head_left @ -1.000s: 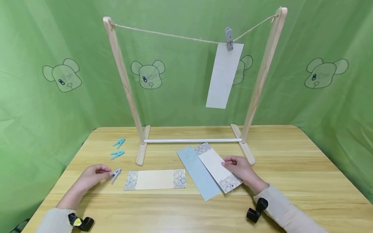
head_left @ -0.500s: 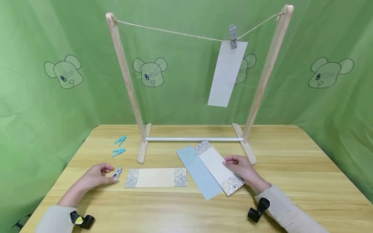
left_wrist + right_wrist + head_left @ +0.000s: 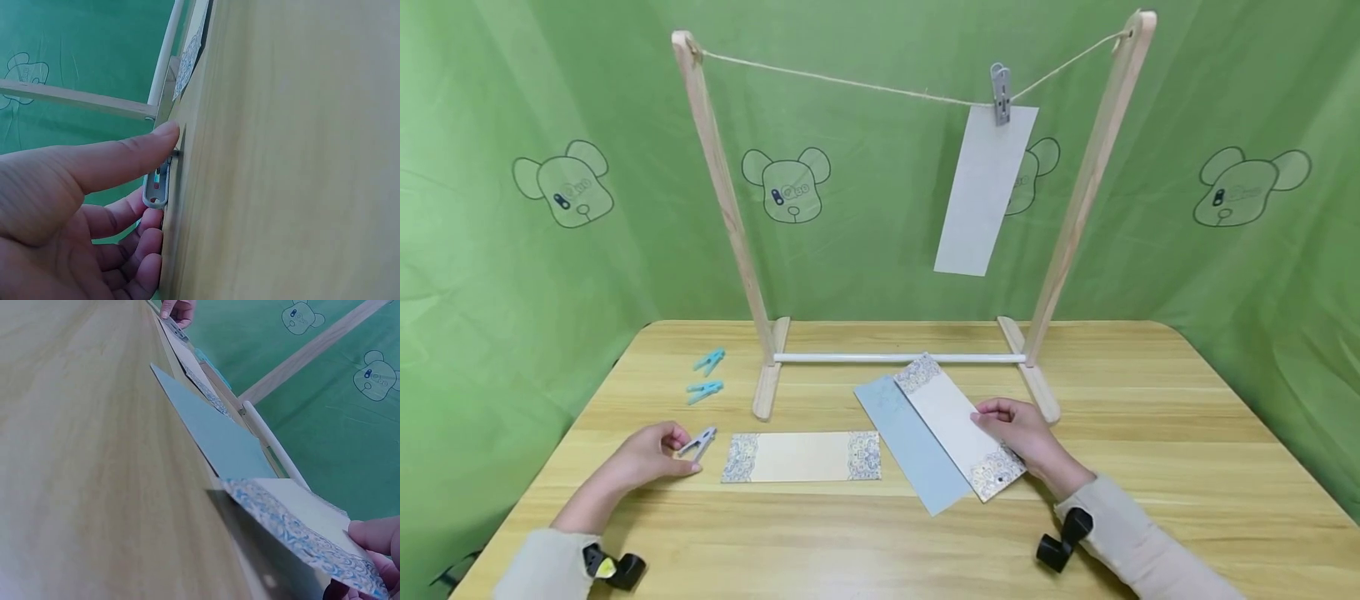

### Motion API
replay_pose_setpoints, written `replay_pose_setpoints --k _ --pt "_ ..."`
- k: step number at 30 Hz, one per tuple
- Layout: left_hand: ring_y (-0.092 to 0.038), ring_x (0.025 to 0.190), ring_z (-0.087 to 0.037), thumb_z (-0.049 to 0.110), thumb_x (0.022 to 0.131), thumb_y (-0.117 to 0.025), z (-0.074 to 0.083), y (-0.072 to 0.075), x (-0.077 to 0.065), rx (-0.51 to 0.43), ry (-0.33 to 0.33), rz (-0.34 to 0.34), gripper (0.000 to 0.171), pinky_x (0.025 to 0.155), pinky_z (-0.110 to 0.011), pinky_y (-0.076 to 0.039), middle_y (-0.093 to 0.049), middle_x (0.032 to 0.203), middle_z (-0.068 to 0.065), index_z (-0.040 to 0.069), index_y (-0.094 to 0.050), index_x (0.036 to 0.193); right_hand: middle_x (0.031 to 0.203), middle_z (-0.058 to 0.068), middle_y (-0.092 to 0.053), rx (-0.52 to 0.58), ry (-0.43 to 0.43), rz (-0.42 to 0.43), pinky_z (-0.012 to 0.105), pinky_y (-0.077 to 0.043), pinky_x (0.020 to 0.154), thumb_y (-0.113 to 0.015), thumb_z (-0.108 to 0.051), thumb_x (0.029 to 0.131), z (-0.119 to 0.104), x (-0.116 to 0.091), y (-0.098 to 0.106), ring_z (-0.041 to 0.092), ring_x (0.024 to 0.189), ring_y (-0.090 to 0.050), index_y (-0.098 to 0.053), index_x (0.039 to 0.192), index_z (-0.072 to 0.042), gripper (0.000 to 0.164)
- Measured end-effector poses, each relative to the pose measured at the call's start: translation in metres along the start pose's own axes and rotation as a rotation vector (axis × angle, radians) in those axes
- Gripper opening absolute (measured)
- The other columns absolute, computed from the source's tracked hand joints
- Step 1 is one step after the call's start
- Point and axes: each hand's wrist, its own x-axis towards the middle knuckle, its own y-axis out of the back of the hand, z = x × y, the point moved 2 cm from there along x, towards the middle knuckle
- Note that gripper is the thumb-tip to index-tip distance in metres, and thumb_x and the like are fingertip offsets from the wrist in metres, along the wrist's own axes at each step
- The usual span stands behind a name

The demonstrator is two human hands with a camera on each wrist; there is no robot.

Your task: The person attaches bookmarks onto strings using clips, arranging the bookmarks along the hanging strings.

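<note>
At the table's left side my left hand (image 3: pixel 653 454) holds a grey clothespin (image 3: pixel 698 445) between thumb and fingers. In the left wrist view, the clothespin (image 3: pixel 156 184) shows just under the thumb tip, low over the wood. With thumb and fingers my right hand (image 3: pixel 1017 429) pinches the long edge of a white card with blue lace-patterned ends (image 3: pixel 951 417). The right wrist view shows this card (image 3: pixel 312 519) tilted up off the table, partly over a plain light-blue card (image 3: pixel 215 434). A cream card with patterned ends (image 3: pixel 801 457) lies flat between the hands.
Behind the cards stands a wooden frame (image 3: pixel 722 183) with a string (image 3: pixel 842 81) across its top. A white card (image 3: pixel 985 196) hangs from the string by a grey clothespin (image 3: pixel 1002 93). Two blue clothespins (image 3: pixel 709 361) lie at the left. A green curtain (image 3: pixel 880 250) surrounds the table.
My left fingers have spread around the grey clothespin, which has turned and shifted slightly between them. The patterned card in my right hand has shifted slightly up and left over the light-blue card.
</note>
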Motion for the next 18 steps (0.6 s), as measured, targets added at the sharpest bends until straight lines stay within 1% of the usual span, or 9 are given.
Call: replay_pose_setpoints --k 2,4,7,10,13,18 --pt "-0.049 0.074 -0.019 0.012 0.069 -0.082 -0.001 0.001 0.001 -0.01 0.013 0.004 0.042 0.06 -0.024 -0.044 -0.057 0.085 -0.009 -0.006 -0.057 0.098 0.077 -0.001 -0.063 0.01 -0.004 0.009 0.019 -0.049 0.057 -0.066 -0.01 0.088 0.0 0.0 0.0 0.009 0.068 -0.055 -0.062 0.103 0.01 0.026" --pt "-0.05 0.075 -0.019 0.013 0.071 -0.081 -0.002 0.002 0.003 -0.024 0.005 0.007 0.042 0.061 -0.025 -0.046 -0.058 0.086 -0.01 -0.007 -0.057 0.1 0.076 -0.002 -0.063 0.021 -0.009 0.016 0.019 -0.049 0.057 -0.066 -0.01 0.087 0.0 0.001 0.0 0.009 0.067 -0.056 -0.062 0.102 0.01 0.025" --pt "-0.052 0.075 -0.018 0.012 0.075 -0.078 -0.003 0.005 0.005 -0.08 -0.003 0.02 0.043 0.062 -0.024 -0.048 -0.058 0.088 -0.011 -0.009 -0.055 0.104 0.077 -0.002 -0.064 0.051 -0.018 0.022 0.019 -0.05 0.058 -0.067 -0.01 0.087 -0.002 0.001 -0.001 0.008 0.068 -0.057 -0.062 0.102 0.009 0.025" --pt "-0.054 0.078 -0.018 0.01 0.079 -0.073 -0.003 0.008 0.007 -0.12 -0.036 0.032 0.041 0.063 -0.023 -0.05 -0.059 0.09 -0.012 -0.011 -0.053 0.108 0.077 -0.003 -0.065 0.091 -0.032 0.017 0.018 -0.051 0.06 -0.068 -0.011 0.087 -0.005 0.002 -0.003 0.007 0.069 -0.058 -0.063 0.101 0.007 0.024" --pt "-0.056 0.082 -0.018 0.01 0.083 -0.069 -0.002 0.01 0.011 -0.127 -0.076 0.035 0.039 0.066 -0.022 -0.051 -0.061 0.094 -0.014 -0.012 -0.053 0.11 0.077 -0.004 -0.065 0.123 -0.04 0.012 0.018 -0.051 0.061 -0.068 -0.012 0.087 -0.008 0.004 -0.005 0.007 0.069 -0.059 -0.063 0.1 0.005 0.022" --pt "-0.058 0.089 -0.019 0.014 0.085 -0.068 0.008 0.014 0.014 -0.112 -0.119 0.061 0.038 0.071 -0.022 -0.051 -0.063 0.1 -0.016 -0.01 -0.055 0.112 0.076 -0.006 -0.065 0.19 -0.022 -0.005 0.018 -0.051 0.062 -0.067 -0.007 0.087 -0.017 0.008 -0.008 0.007 0.069 -0.059 -0.064 0.093 -0.002 0.009"
